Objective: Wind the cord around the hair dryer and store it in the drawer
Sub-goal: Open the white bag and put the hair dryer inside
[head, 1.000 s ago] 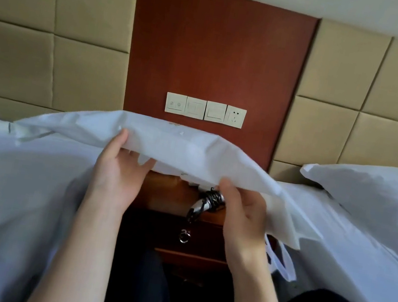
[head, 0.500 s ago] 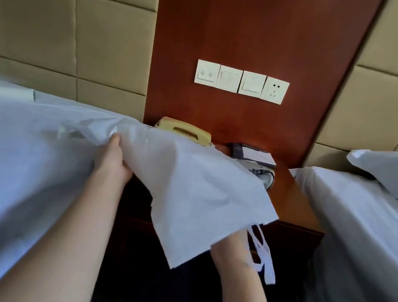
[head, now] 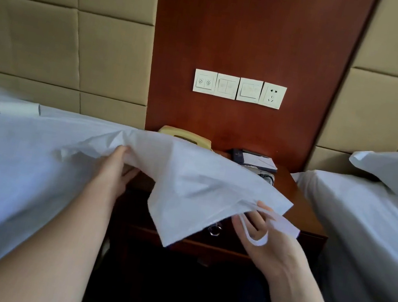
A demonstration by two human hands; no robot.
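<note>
A white bag (head: pixel 199 190) is gripped by the fingers of the left hand (head: pixel 112 176) and pinched at its drawstring by those of the right hand (head: pixel 267 241). The hair dryer (head: pixel 266 176) is glimpsed on the desk (head: pixel 298 209) beyond, nearer the right hand, long axis hidden

You have no legible words, brands or numbers here. The leftmost white square wall plate (head: pixel 204 81) on the red-brown wooden panel (head: pixel 251 33) carries two small round pictograms, too small to make out. The white notepad in a dark holder (head: pixel 257 159) on the worktop (head: pixel 298 203) shows faint marks you cannot read.
</note>
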